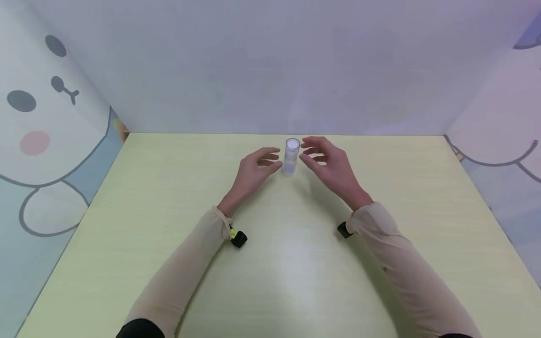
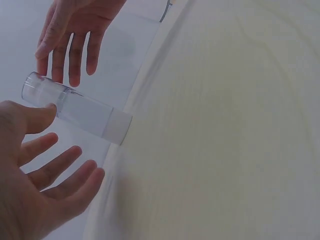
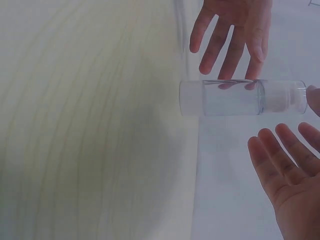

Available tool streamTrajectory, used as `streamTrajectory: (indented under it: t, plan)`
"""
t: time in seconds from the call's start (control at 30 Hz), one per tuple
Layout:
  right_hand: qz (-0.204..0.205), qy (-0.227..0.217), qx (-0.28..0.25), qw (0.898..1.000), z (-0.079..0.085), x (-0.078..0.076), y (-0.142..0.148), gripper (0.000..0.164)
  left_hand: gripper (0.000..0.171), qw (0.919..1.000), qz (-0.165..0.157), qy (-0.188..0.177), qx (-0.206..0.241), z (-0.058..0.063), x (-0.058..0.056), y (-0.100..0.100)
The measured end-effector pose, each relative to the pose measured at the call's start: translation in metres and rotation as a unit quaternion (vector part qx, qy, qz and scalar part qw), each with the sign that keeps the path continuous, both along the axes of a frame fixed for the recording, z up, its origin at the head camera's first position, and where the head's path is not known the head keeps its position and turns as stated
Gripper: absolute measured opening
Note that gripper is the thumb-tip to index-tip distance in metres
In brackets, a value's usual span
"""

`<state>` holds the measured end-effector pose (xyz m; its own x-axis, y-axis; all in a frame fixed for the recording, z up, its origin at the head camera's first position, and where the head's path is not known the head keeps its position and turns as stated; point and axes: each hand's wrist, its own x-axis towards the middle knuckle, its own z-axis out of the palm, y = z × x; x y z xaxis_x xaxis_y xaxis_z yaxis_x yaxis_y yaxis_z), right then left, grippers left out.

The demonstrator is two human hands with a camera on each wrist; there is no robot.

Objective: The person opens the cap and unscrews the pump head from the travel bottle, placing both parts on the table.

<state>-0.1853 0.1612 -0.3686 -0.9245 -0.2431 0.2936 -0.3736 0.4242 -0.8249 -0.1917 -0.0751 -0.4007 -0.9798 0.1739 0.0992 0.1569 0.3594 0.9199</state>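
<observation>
A clear cylindrical bottle with a transparent cap and a whitish base (image 1: 290, 157) stands upright on the table, near its far edge. To its left is my left hand (image 1: 255, 169), fingers spread and loosely bent, with a small gap to the bottle in the head view. My right hand (image 1: 331, 169) hovers at the bottle's right side, its fingers relaxed and apart too. The left wrist view shows the bottle (image 2: 80, 110) between both hands, neither curled round it. In the right wrist view the right thumb (image 3: 314, 100) is close to the capped end; whether it touches I cannot tell.
The pale wood-grain table (image 1: 270, 281) spreads out in front of me. A plain whitish wall (image 1: 270, 65) rises behind its far edge. Side panels with cartoon animal drawings (image 1: 38, 103) flank the table. Both wrists wear small black cameras (image 1: 239, 239).
</observation>
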Motion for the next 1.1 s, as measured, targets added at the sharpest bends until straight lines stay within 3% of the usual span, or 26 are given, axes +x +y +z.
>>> streamTrajectory:
  t: [0.23,0.7,1.1]
  plan:
    - [0.004,-0.020,-0.021,1.000,-0.004,-0.007,-0.008,0.043,0.037,0.9998,0.000,0.013,0.013,-0.003,-0.002,0.013]
    - [-0.005,-0.020,-0.015,1.000,-0.008,-0.010,-0.017,0.043,0.034,0.9995,0.002,0.023,-0.020,-0.005,0.000,0.024]
    - [-0.006,-0.029,-0.044,0.999,-0.006,-0.003,-0.014,0.041,0.039,0.9989,-0.015,0.035,-0.027,0.001,0.004,0.024]
